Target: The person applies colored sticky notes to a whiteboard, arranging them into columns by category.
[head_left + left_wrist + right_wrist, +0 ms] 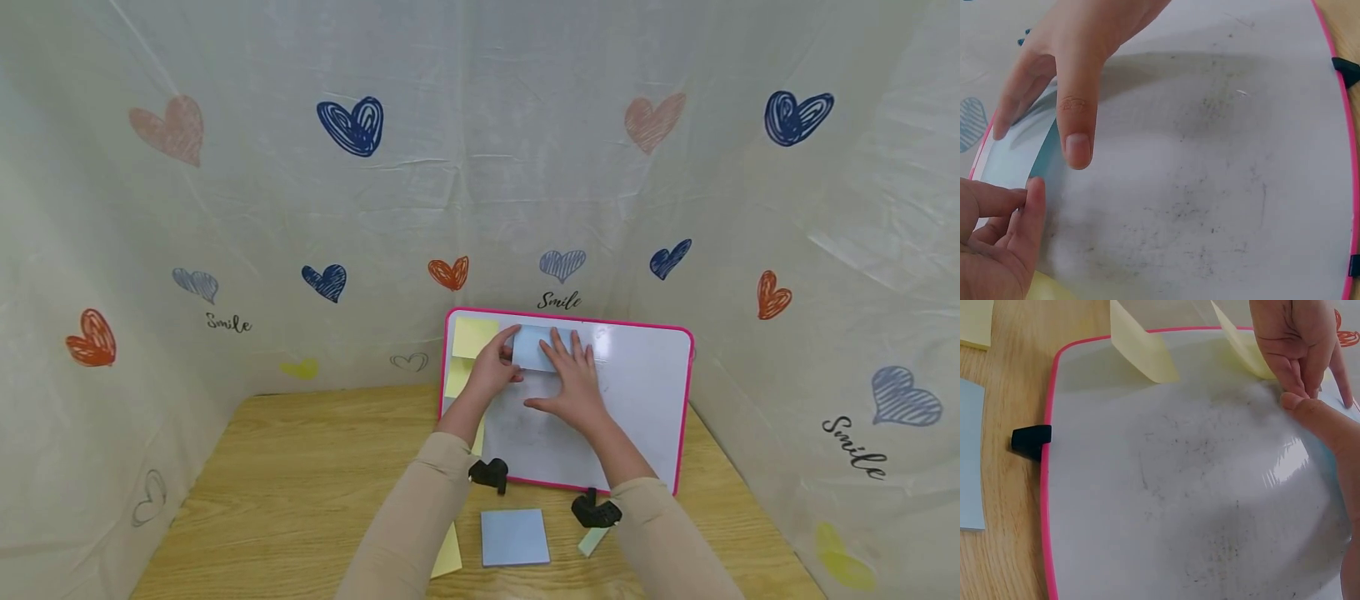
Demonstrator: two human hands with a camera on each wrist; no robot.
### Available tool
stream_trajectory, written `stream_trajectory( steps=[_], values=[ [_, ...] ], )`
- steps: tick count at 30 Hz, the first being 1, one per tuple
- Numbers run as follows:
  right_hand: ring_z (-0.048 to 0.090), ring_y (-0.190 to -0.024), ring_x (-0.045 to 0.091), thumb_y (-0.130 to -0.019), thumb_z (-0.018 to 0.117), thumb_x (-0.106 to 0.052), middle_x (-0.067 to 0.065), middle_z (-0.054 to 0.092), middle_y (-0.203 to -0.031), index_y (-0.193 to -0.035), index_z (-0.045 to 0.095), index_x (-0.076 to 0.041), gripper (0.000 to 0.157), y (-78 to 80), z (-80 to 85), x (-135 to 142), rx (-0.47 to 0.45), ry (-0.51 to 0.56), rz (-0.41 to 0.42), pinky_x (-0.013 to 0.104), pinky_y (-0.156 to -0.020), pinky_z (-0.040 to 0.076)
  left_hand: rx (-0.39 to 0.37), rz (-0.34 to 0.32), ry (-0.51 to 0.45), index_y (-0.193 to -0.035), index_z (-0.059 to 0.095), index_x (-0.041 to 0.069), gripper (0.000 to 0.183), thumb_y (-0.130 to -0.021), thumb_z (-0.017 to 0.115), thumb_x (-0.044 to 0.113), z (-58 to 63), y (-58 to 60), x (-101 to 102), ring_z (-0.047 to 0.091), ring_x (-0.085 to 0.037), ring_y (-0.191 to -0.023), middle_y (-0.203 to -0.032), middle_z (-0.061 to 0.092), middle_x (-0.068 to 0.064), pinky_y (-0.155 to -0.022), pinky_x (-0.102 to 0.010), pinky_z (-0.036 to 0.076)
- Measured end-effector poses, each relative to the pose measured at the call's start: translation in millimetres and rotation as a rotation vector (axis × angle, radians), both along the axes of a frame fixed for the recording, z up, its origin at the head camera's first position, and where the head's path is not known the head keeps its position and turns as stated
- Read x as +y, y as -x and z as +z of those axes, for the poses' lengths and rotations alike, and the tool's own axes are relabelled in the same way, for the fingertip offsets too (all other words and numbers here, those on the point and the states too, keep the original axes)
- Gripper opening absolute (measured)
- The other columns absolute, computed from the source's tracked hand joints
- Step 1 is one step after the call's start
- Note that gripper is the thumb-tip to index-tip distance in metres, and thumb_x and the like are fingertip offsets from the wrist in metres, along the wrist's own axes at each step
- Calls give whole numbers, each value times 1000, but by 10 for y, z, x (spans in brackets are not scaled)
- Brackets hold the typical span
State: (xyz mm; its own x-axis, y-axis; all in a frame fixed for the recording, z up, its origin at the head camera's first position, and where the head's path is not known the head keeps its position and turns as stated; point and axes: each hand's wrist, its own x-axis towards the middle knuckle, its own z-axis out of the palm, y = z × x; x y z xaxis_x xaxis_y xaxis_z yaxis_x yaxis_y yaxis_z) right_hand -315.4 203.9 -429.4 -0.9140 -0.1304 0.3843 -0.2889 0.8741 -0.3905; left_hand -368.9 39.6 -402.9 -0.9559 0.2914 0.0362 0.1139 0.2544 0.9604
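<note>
A light blue sticky note (528,350) lies against the upper part of a pink-edged whiteboard (637,408). My left hand (491,368) is at the note's left side, and in the left wrist view its fingertips (1035,187) pinch the note's lower edge near a corner. Spread over the note's right part, my right hand (576,385) presses with straight fingers, its thumb held away below the note. Yellow sticky notes (474,337) run down the board's left side, partly hidden by the left arm. In the right wrist view two yellow notes (1138,347) curl out from the board.
On the wooden table (315,475) in front lie a blue sticky-note pad (514,537), a yellow pad (448,557) partly under the left sleeve, and a pale green strip (592,541). Black feet (1030,441) hold the board's lower edge. A heart-printed curtain (495,200) hangs behind.
</note>
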Motion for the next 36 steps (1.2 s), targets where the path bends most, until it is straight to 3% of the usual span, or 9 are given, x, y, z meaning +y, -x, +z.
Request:
stream_trajectory(
  steps=[21,29,32,36],
  values=[
    [-9,-147,31,-66,87,-44,7,15,-161,-150,38,-10,103,-101,-32,256,17,98,-50,53,-113,-10,-12,13,9,-145,46,25,73,-86,66,-11,-22,-7,1,59,-21,-79,-104,54,-12,-67,-27,56],
    [9,-146,34,-67,88,-37,10,29,-157,-145,45,-10,93,-181,-57,282,87,151,13,59,-113,2,-31,-9,8,-144,47,22,68,-85,70,-5,-72,-73,-75,62,-22,-78,-102,55,-12,-69,-30,57],
    [23,-140,33,-69,88,-31,9,39,-151,-142,50,-11,85,-241,-65,280,105,236,37,60,-110,13,-41,-21,16,-142,48,20,64,-86,70,-2,-109,-114,-103,63,-21,-80,-100,58,-10,-70,-31,57],
    [36,-131,30,-72,88,-24,9,48,-141,-137,55,-12,74,-330,-74,262,64,377,45,58,-106,26,-51,-53,11,-140,49,16,60,-86,69,-3,-185,-166,-144,63,-21,-81,-95,61,-8,-71,-33,57]
  ],
)
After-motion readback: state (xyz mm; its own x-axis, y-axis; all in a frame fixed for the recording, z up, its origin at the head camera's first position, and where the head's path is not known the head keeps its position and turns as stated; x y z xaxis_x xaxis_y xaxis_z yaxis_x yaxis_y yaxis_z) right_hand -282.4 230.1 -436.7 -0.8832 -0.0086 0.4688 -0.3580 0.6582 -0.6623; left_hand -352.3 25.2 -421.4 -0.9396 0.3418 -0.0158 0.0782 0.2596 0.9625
